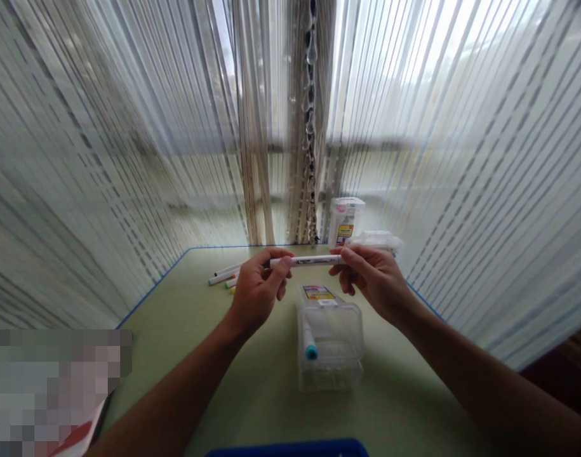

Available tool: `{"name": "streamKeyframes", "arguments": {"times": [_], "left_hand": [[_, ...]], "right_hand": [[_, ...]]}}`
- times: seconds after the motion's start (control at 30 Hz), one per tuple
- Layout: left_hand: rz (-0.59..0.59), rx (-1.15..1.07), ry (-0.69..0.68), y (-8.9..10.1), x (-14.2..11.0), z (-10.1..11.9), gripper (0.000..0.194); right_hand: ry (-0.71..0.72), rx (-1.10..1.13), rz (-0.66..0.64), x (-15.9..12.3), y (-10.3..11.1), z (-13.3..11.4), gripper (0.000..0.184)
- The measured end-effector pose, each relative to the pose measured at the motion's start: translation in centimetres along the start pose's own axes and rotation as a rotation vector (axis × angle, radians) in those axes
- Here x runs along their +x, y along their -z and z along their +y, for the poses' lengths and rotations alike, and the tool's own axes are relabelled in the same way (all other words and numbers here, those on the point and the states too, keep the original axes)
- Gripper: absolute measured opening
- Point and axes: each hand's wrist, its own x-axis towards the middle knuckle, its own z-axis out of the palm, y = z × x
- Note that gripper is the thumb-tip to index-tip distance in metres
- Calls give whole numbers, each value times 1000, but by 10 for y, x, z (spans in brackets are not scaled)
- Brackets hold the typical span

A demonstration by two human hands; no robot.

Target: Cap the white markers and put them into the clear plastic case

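Note:
I hold a white marker pen (pixel 309 260) level above the green table (pixel 199 355), one end in each hand. My left hand (pixel 259 289) pinches its left end and my right hand (pixel 373 276) grips its right end; both are closed on it. Just below the pen a clear plastic box (pixel 331 339) lies on the table with one blue-capped marker (pixel 310 339) inside. Several more markers (pixel 223 276) lie loose on the table to the left of my left hand.
A second clear box (pixel 346 219) with a yellow label stands upright at the table's back, a clear lid (pixel 378 240) beside it. Striped sheer curtains hang close around the table. A blue object's edge (pixel 290 449) shows at the near side.

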Motion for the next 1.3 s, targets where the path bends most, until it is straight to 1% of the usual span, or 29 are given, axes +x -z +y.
{"name": "streamKeyframes", "arguments": {"times": [0.23, 0.83, 1.3], "left_hand": [[-20, 13, 0, 1, 0, 2, 25], [-17, -49, 6, 2, -2, 1, 24], [-1, -52, 22, 0, -2, 1, 27]], "right_hand": [[-5, -7, 0, 1, 0, 1, 25], [4, -15, -13, -2, -2, -1, 25], [0, -32, 13, -2, -3, -4, 24]]}}
